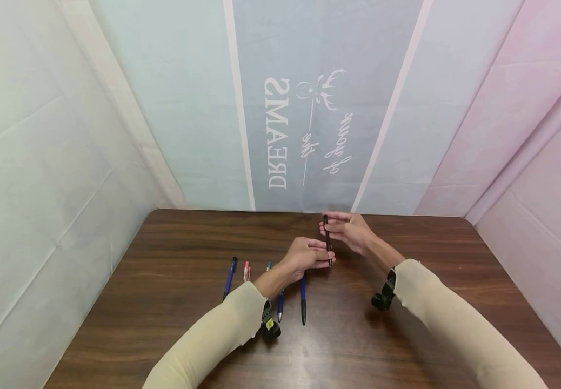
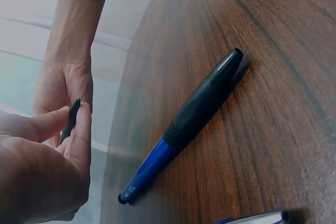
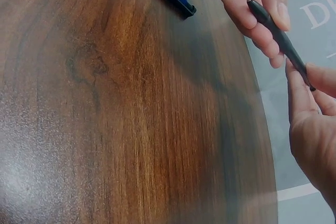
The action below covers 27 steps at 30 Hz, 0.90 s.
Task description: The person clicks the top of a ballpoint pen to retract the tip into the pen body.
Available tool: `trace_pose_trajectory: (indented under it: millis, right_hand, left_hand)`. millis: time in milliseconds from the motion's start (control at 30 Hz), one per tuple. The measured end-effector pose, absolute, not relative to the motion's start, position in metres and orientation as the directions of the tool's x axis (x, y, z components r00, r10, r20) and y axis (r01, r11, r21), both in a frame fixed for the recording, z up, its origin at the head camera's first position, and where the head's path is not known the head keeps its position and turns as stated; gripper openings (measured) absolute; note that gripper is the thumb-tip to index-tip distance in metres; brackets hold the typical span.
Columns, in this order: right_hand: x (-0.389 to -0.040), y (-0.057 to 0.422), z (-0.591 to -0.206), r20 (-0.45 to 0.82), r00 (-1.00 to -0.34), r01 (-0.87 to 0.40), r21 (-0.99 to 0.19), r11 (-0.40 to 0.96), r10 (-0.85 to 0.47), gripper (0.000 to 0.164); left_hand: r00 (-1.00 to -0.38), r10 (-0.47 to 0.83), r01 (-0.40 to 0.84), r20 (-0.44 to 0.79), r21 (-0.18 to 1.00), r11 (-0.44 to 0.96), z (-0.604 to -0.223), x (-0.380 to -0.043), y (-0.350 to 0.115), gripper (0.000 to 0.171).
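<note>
A black pen (image 1: 328,240) is held between both hands above the far part of the table. Thumb and fingers of my left hand (image 1: 305,255) pinch it near its pointed end, which shows in the left wrist view as a small dark tip. My right hand (image 1: 351,231) pinches the opposite end between thumb and fingers. In the right wrist view the black pen (image 3: 281,38) lies slantwise from one hand to the other. Just below the left hand, a blue pen with a black grip (image 2: 194,114) rests on the wood.
More pens lie left of the hands: a blue one with a black end (image 1: 229,276), a pink-topped one (image 1: 247,271), a teal-topped one (image 1: 268,265) and a blue one with a silver tip (image 1: 280,308). The brown table (image 1: 173,302) meets a printed curtain (image 1: 202,135) behind.
</note>
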State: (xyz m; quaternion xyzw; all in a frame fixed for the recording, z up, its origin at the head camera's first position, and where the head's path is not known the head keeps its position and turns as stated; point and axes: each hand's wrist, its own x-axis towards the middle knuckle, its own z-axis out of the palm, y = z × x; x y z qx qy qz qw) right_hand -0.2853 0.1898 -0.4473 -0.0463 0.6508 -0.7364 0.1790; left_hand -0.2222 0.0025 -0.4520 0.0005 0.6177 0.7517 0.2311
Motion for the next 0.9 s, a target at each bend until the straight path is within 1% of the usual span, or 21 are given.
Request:
trace_pose_trajectory:
  millis: [100,233,467,767,900]
  right_hand:
    - [-0.285,0.1896,-0.4469,-0.162,-0.937,0.188,-0.981,-0.056,-0.31,0.054]
    - [-0.2846,0.1891,-0.4458,-0.168,-0.941,0.182,-0.983,-0.019,-0.295,0.051]
    - [-0.2846,0.1882,-0.445,-0.187,-0.944,0.2,-0.98,-0.02,-0.273,0.047]
    - [-0.2835,0.1879,-0.4451,-0.171,-0.941,0.184,-0.983,-0.016,-0.292,0.05]
    - [-0.2826,0.188,-0.4465,-0.176,-0.936,0.191,-0.981,-0.021,-0.303,0.054]
  left_hand:
    - [-0.893,0.346,-0.349,-0.287,0.928,-0.13,-0.4522,-0.2211,0.0026,0.025]
    - [-0.893,0.35,-0.347,-0.284,0.928,-0.134,-0.4529,-0.2204,0.0022,0.026]
    - [-0.897,0.346,-0.335,-0.274,0.933,-0.129,-0.4503,-0.2219,0.0014,0.024]
    - [-0.899,0.342,-0.335,-0.275,0.933,-0.13,-0.451,-0.2207,0.0023,0.026]
    - [-0.903,0.338,-0.318,-0.267,0.942,-0.106,-0.4528,-0.22,0.0035,0.028]
